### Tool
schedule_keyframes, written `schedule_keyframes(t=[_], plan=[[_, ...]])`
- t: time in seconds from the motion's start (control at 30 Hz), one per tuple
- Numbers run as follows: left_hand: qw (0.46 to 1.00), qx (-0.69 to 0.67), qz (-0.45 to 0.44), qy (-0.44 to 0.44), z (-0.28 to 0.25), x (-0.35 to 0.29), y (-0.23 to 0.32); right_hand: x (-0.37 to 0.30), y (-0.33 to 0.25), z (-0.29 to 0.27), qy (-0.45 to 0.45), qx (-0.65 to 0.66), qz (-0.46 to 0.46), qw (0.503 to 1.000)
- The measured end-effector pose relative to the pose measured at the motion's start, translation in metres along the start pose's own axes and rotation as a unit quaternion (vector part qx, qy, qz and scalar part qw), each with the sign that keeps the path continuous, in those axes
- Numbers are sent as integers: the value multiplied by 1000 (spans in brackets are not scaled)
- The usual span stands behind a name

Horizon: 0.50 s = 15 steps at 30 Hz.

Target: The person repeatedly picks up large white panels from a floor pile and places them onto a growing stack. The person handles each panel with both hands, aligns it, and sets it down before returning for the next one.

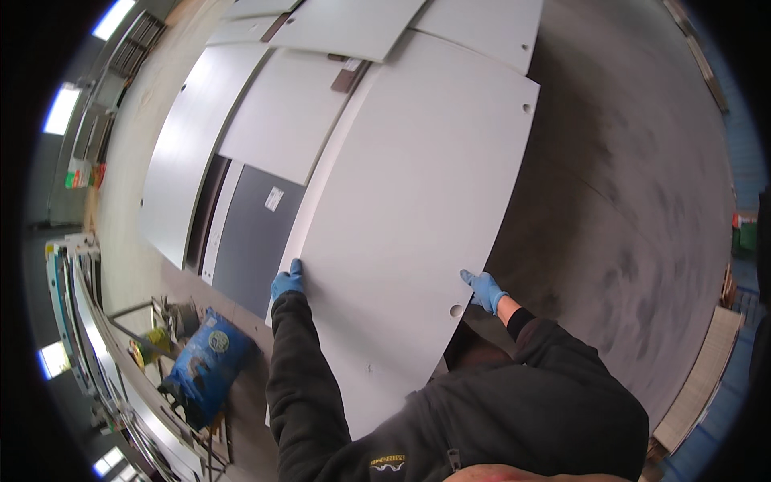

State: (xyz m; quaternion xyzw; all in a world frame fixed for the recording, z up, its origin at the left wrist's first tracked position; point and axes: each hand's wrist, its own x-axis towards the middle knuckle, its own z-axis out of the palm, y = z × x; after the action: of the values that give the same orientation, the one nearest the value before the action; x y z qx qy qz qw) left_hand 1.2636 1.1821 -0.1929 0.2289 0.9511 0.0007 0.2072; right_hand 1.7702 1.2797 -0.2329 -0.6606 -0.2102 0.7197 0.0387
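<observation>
A long white panel (409, 185) with small round holes near its right edge stretches away in front of me. My left hand (287, 279), in a blue glove, grips its left edge, the thumb side resting on top. At the right edge, just above a round hole, my right hand (484, 291) in a matching glove holds the panel too. The fingers of both hands are partly hidden at the edges. The panel's near end passes beside my dark sleeves.
Other white panels (277, 112) and a dark grey panel (255, 221) with a label lie to the left and beyond. A blue sack (207, 361) sits by a metal frame at lower left, near leaning panels (88, 321). Grey floor (626, 201) extends rightward, with flat boards (699, 377) at far right.
</observation>
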Motion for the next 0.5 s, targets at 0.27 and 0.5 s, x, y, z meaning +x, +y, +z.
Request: schedule_keyframes(t=[0.27, 0.5], plan=[[882, -440, -157, 62, 10, -9, -23, 6, 0, 1, 10, 30, -11, 999], [762, -597, -171, 186, 17, -16, -20, 5, -1, -2, -33, 44, 2, 998]])
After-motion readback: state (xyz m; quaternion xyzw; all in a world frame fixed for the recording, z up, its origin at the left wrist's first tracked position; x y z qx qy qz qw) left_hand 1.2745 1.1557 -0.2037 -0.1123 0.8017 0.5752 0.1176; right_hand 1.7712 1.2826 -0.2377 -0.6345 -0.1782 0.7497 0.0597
